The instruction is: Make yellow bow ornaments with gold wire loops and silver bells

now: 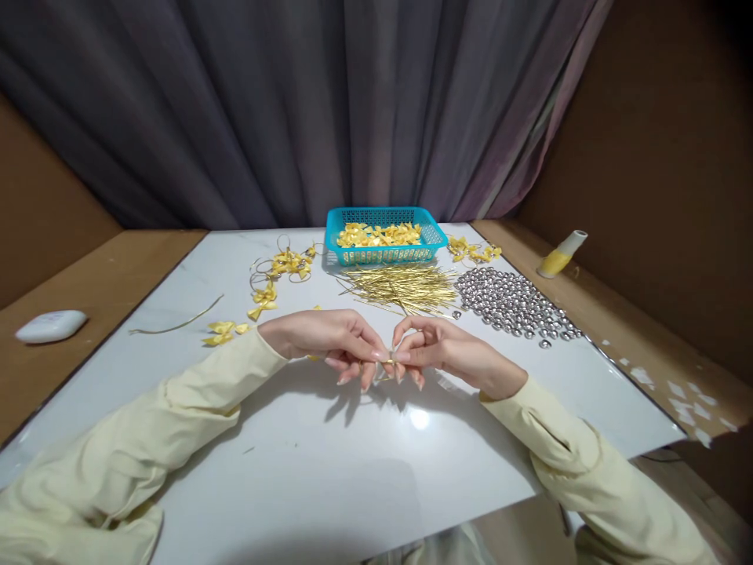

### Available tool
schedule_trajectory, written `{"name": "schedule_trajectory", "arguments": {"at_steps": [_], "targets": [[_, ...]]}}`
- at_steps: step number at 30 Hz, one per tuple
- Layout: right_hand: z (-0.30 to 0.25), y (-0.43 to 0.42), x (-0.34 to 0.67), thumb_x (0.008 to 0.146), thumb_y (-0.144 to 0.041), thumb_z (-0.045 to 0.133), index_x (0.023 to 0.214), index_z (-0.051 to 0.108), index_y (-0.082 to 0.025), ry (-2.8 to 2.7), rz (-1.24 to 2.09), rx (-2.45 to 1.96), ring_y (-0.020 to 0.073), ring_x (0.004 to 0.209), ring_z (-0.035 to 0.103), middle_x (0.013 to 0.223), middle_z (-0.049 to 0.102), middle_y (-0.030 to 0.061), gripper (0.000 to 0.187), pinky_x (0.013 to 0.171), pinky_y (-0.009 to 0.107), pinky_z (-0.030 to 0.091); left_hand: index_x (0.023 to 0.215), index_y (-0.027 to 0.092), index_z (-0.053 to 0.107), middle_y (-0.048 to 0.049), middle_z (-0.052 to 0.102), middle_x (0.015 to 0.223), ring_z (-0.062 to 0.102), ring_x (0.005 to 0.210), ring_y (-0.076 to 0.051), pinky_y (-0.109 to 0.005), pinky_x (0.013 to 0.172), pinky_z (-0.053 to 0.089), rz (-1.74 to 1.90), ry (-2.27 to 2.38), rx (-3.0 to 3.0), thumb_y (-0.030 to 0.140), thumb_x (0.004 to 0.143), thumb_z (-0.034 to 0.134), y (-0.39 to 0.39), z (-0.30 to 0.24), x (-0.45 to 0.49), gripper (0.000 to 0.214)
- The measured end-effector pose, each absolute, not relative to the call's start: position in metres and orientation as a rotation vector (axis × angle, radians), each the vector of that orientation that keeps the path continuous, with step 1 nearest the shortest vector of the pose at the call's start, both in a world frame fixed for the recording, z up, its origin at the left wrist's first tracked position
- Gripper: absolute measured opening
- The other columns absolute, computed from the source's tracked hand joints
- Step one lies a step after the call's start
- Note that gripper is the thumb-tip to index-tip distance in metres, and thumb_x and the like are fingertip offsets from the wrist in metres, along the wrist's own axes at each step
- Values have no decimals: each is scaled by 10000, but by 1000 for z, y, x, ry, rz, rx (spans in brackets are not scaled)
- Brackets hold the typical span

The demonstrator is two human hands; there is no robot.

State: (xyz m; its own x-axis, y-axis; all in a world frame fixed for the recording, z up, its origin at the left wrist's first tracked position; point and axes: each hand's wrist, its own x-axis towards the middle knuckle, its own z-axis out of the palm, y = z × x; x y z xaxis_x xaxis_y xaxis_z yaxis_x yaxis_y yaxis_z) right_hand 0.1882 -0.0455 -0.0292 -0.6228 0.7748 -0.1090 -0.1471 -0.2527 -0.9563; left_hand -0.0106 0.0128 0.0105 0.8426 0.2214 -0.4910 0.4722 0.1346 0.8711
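Got the left hand [350,341] and right hand [441,351] nearly tip to tip over the table [282,486] on my feed, thumbs pinched tight on a thin gold wire [387,362], other fingers loosely spread. Can't make out its full shape. Far side I see a basket [385,255] of yellow bows [382,235], with a wire pile [405,288] just nearer and silver beads [511,302] to the right.

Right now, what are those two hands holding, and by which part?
A thin gold-coloured strand, pinched by the left hand and right hand where they come together. They cover much of it, so I can't tell which part.
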Motion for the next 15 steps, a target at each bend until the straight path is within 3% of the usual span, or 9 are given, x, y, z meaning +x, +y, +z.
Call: {"name": "schedule_trajectory", "arguments": {"at_steps": [9,15], "targets": [[-32,-42,190,695,-231,711,823,542,-157,-1337,1975,-755,92,531,568,671,661,12,224,517,212,449,777,118,683,-22,641,551,468,368,-50,-151,326,216,-176,675,1405,221,796,575,9,13,-8,151],[-31,-42,190,667,-243,732,804,547,-157,-1329,1971,-776,97,549,580,699,684,28,246,512,212,452,821,116,689,-37,654,589,468,382,-56,-160,324,220,-178,644,1427,241,795,583,12,14,-10,165]]}}
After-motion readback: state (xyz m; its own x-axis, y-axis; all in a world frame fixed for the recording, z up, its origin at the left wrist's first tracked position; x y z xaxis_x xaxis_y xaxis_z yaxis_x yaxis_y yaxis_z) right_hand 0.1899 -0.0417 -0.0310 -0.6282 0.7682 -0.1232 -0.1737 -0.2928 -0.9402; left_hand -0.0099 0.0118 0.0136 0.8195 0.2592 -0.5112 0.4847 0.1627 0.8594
